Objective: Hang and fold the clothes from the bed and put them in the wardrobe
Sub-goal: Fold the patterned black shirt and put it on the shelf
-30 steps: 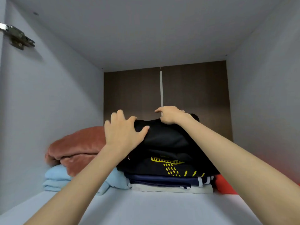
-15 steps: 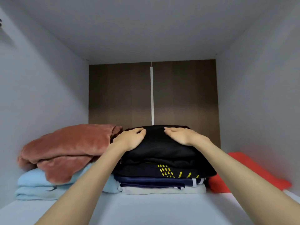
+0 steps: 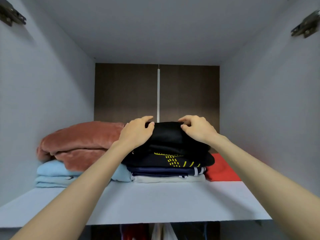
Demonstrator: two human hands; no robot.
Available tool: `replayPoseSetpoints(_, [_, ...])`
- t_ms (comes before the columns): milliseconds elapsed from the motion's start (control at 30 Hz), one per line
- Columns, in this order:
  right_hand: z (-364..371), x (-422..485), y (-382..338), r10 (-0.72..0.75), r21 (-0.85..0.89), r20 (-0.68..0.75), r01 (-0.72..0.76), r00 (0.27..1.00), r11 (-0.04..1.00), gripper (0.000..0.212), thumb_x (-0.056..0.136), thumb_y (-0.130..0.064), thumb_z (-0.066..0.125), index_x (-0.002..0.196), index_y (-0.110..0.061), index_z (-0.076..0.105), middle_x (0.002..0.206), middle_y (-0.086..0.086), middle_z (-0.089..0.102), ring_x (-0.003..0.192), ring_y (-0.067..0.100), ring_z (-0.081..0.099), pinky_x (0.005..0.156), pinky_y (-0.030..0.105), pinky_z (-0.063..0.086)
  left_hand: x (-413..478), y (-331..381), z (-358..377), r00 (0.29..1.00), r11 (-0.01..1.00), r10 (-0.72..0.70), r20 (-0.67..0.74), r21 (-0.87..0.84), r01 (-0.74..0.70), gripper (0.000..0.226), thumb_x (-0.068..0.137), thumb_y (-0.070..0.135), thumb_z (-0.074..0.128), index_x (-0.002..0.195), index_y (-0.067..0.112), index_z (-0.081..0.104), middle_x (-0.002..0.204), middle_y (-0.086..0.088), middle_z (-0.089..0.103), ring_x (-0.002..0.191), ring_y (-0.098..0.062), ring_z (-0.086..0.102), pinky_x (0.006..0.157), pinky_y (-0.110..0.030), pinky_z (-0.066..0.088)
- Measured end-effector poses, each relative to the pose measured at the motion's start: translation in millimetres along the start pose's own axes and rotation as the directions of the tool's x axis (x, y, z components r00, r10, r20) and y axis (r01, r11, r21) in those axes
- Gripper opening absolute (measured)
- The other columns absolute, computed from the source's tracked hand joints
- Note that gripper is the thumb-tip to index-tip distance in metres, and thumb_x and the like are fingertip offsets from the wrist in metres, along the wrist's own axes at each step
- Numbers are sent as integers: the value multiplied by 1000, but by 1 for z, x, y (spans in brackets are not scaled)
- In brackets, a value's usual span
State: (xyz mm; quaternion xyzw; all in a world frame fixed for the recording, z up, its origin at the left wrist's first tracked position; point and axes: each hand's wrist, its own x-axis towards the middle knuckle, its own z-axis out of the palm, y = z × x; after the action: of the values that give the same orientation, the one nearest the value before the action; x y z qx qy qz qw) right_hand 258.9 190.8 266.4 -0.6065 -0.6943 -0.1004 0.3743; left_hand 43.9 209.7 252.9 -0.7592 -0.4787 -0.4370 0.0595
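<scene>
A folded black garment (image 3: 167, 135) lies on top of a stack on the wardrobe shelf (image 3: 155, 203). Under it are a black piece with yellow marks (image 3: 166, 159), a navy piece with white stripes (image 3: 162, 171) and a pale one (image 3: 169, 179). My left hand (image 3: 136, 133) rests on the garment's left side, fingers and thumb curled at its far edge. My right hand (image 3: 198, 129) does the same on the right side, thumb and fingers pinching the far edge.
A rust fleece blanket (image 3: 81, 141) lies on folded light blue cloth (image 3: 52, 173) left of the stack. A red garment (image 3: 220, 168) lies to the right. Door hinges (image 3: 12, 14) (image 3: 304, 26) stick out on both side walls. Hanging clothes (image 3: 161, 232) show below the shelf.
Both hands went from lying flat on the black garment to curling at its far edge. My view has pulled back, so the shelf's front edge and both hinges now show.
</scene>
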Motion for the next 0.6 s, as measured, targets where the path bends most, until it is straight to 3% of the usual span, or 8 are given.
replayPoseSetpoints(233, [-19, -77, -31, 18, 119, -126, -3, 992, 993, 29, 91, -24, 51, 114, -35, 63, 107, -9, 69, 106, 18, 60, 96, 38, 47, -65, 24, -31, 990, 987, 133, -56, -86, -137, 41, 98, 36, 41, 138, 32, 48, 136, 1, 55, 126, -20, 48, 102, -36, 40])
replayPoseSetpoints(400, [-25, -145, -50, 52, 136, -129, -34, 990, 990, 27, 92, -23, 51, 113, -35, 64, 106, -10, 69, 88, 14, 62, 86, 35, 51, -117, 33, -45, 982, 974, 186, -20, -127, -187, 41, 98, 35, 41, 139, 30, 47, 136, 1, 54, 125, -19, 49, 101, -37, 42])
replayPoseSetpoints(533, [-36, -200, -61, 99, 154, -93, -84, 991, 985, 28, 93, -21, 50, 115, -33, 63, 108, -8, 68, 89, 21, 66, 80, 34, 54, -161, 41, -54, 981, 969, 189, 46, -168, -179, 42, 98, 35, 42, 139, 31, 46, 135, 1, 54, 123, -20, 50, 97, -38, 44])
replayPoseSetpoints(600, [-42, -225, -62, 127, 152, -86, -113, 988, 982, 27, 93, -22, 51, 115, -33, 63, 108, -9, 68, 90, 20, 64, 76, 30, 48, -181, 46, -60, 981, 967, 179, 74, -195, -162, 42, 97, 35, 43, 139, 31, 46, 135, 2, 55, 123, -21, 50, 97, -38, 44])
